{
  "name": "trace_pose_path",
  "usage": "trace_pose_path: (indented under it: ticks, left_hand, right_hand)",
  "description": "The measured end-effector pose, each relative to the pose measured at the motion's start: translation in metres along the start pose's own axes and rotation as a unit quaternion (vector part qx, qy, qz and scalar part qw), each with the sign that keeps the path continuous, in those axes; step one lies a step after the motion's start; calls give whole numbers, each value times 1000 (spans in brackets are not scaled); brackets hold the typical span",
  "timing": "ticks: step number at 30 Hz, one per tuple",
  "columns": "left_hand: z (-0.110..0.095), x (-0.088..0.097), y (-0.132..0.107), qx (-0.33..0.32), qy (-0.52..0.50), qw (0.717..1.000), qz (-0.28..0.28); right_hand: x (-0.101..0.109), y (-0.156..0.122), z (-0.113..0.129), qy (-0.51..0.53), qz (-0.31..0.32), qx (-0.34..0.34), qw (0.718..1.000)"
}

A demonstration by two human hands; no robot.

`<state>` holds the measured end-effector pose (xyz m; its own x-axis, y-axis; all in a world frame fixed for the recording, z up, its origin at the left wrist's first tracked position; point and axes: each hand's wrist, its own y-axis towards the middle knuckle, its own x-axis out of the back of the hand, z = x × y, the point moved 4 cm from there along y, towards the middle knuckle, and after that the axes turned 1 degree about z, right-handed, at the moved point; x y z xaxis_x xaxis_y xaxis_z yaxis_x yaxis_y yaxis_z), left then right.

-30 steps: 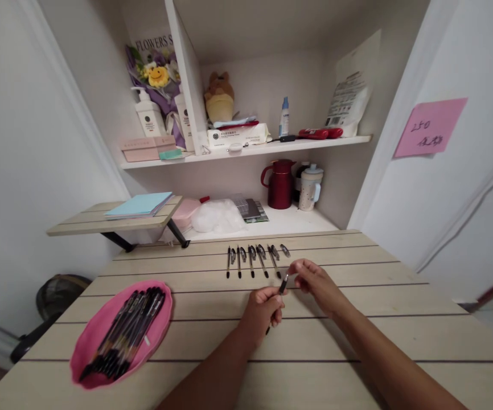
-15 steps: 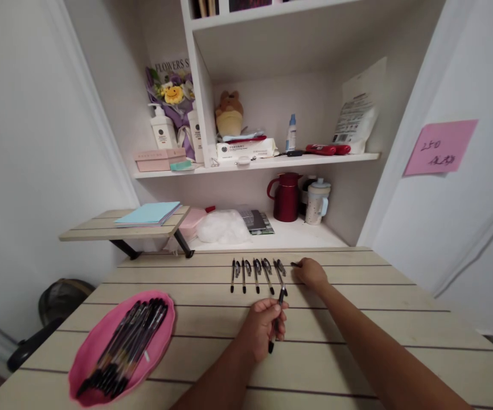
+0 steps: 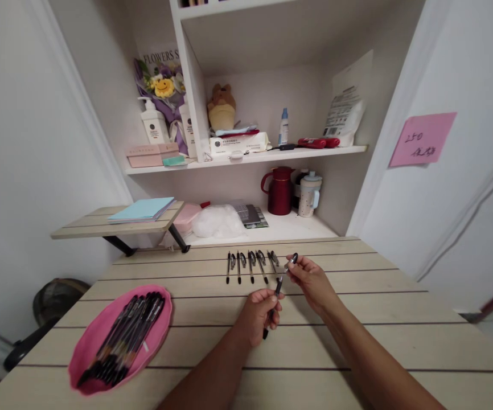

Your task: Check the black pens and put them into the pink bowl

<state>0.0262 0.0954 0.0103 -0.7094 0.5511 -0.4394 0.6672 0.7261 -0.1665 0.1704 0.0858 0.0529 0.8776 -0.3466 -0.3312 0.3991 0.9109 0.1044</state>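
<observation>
My left hand point(image 3: 260, 314) is closed around a black pen point(image 3: 278, 288), held at a slant with its bare tip up and its black end below the fist. Pinched in the fingers of my right hand point(image 3: 312, 280) is a pen cap point(image 3: 292, 261), just above the pen's tip; whether the two touch I cannot tell. Beyond my hands lies a row of uncapped pens point(image 3: 238, 269), each with a loose black cap point(image 3: 242, 259) beside its upper end. A pink dish point(image 3: 164, 324) on the left holds a heap of black pens point(image 3: 131, 330).
On the left, a small raised stand point(image 3: 79, 226) bears blue paper point(image 3: 142, 209). Behind the slatted desk point(image 3: 357, 341) are shelves with a red jug point(image 3: 279, 192), a pale cup point(image 3: 309, 196) and a filled plastic bag point(image 3: 218, 221). A pink note point(image 3: 423, 138) is stuck on the right wall.
My right hand has lifted off the desk with the cap and come left, toward the pen tip. The left hand still grips the pen. The whole view has shifted slightly.
</observation>
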Motion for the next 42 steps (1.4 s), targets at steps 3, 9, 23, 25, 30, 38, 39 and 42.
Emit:
trace_pose_path:
  ticks: [3, 9, 23, 25, 30, 38, 39, 42]
  left_hand:
    - [0, 0, 1, -4, 1, 1000, 2]
    - [-1, 1, 1, -2, 12, 1000, 3]
    - [-4, 2, 1, -26, 3, 999, -32]
    - [-4, 2, 0, -32, 4, 999, -44]
    - [-2, 3, 0, -70, 22, 994, -77]
    - [0, 5, 2, -80, 34, 993, -82]
    - [0, 5, 1, -76, 31, 993, -82]
    - [-2, 4, -3, -69, 30, 993, -86]
  right_hand:
    - [-4, -1, 2, -27, 12, 12, 999]
    - [-2, -1, 5, -50, 8, 19, 999]
    - [-19, -16, -8, -84, 143, -76, 983]
    - [-19, -17, -8, -85, 147, -80, 982]
    - [-21, -20, -15, -89, 138, -91, 982]
    - [-24, -23, -16, -115, 143, -97, 978]
    - [-20, -24, -14, -123, 134, -91, 979]
    - [1, -31, -15, -192, 90, -81, 974]
